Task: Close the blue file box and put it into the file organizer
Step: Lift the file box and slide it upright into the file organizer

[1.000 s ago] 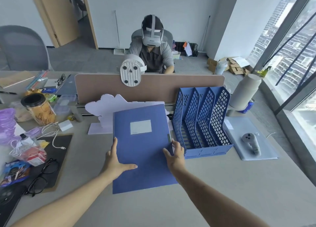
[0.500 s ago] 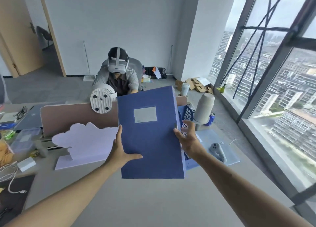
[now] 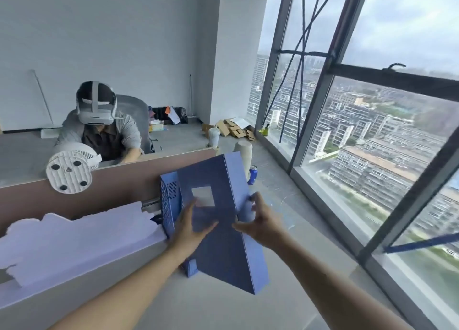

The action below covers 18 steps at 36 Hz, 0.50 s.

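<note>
Tilting closed blue file box (image 3: 223,242), pale label, both hands gripping

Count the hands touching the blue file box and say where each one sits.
2. The left hand lies flat on the front face of the blue file box, below its label; the right hand grips its right spine edge.

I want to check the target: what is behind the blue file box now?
Behind the blue file box stands the blue file organizer; only its left perforated side shows. Its slots are covered by the box.
</note>
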{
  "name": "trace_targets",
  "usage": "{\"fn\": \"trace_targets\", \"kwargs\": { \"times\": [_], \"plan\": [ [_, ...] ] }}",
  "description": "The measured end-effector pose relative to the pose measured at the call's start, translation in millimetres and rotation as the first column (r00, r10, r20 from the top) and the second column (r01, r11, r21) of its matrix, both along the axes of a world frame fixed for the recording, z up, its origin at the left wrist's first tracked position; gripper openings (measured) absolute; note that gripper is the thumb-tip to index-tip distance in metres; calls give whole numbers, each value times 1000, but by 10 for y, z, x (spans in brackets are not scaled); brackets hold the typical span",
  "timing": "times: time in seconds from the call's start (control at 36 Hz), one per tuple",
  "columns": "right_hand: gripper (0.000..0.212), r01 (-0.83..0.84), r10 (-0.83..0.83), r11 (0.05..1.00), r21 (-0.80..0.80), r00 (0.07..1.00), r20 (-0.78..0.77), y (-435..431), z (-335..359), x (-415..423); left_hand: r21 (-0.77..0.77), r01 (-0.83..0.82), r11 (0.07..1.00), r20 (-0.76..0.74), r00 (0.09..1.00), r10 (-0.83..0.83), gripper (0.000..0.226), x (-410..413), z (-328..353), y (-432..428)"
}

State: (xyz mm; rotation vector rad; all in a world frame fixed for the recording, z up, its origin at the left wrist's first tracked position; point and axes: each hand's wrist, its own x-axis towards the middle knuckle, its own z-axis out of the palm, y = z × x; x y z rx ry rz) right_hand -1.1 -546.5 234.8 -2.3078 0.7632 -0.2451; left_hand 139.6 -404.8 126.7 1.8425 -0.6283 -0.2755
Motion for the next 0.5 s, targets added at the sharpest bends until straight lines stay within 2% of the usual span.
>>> {"fn": "trace_targets", "kwargs": {
  "times": [0.08, 0.17, 0.25, 0.36, 0.5],
  "plan": [
    [50, 41, -41, 999, 4, 998, 45, 112, -83, 18, -172, -83, 982, -103, 993, 66, 91, 48, 243, -154],
    [46, 88, -82, 995, -52, 992, 100, 228, -156, 48, -283, -106, 953, -164, 984, 61, 81, 81, 416, -191],
    [45, 90, -78, 993, -82, 987, 140, 293, -208, 92, -295, -72, 953, -168, 986, 23, 92, 126, 460, -149],
    [45, 91, -74, 991, -97, 983, 166, 310, -204, 121, -217, -14, 976, -95, 995, -7, 114, 168, 434, -58],
    [46, 71, -46, 991, -114, 977, 208, 320, -116, 176, -221, 13, 975, -44, 999, -23, 116, 273, 543, -3]
  ]
}}
